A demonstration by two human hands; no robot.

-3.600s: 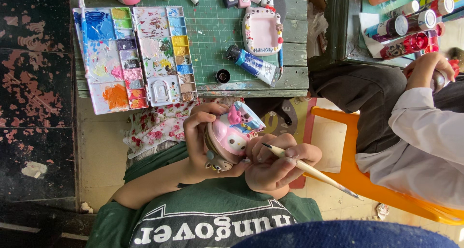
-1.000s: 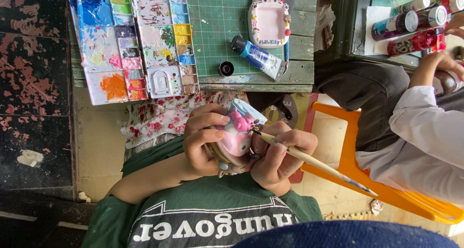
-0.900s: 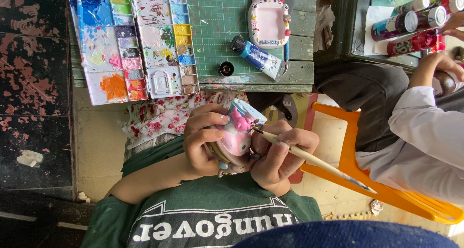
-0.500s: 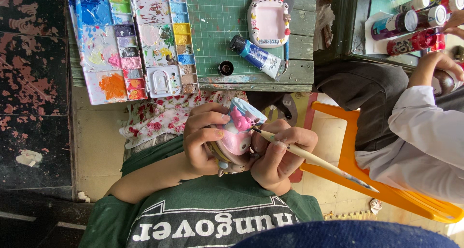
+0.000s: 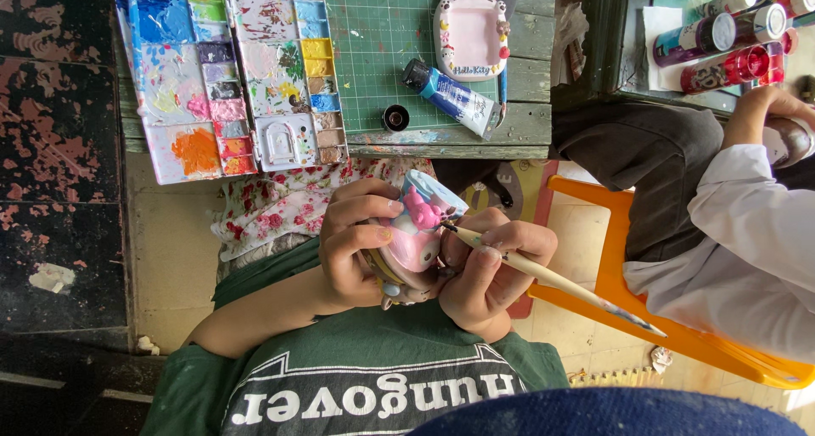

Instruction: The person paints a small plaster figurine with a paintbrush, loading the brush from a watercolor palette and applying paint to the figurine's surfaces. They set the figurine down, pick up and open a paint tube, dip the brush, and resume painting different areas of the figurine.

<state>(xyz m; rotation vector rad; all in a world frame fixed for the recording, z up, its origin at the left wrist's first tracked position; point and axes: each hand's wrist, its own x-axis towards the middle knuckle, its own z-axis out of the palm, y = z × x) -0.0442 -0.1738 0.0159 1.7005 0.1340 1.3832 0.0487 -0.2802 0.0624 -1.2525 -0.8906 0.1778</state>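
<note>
The left hand (image 5: pixel 352 249) cups the small pink figurine (image 5: pixel 413 236) just beside the right hand (image 5: pixel 488 270), which pinches a thin paintbrush (image 5: pixel 552 279) with its tip on the figurine. The figurine appears rigid, light and breakable, with possibly wet paint; grip the base, not the painted protrusions.

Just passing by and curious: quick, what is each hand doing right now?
Left hand: closed around a small pink figurine.
Right hand: fingers closed on a paintbrush, tip at the figurine.

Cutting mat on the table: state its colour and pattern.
Green cutting mat with a pale grid, head view.
</note>
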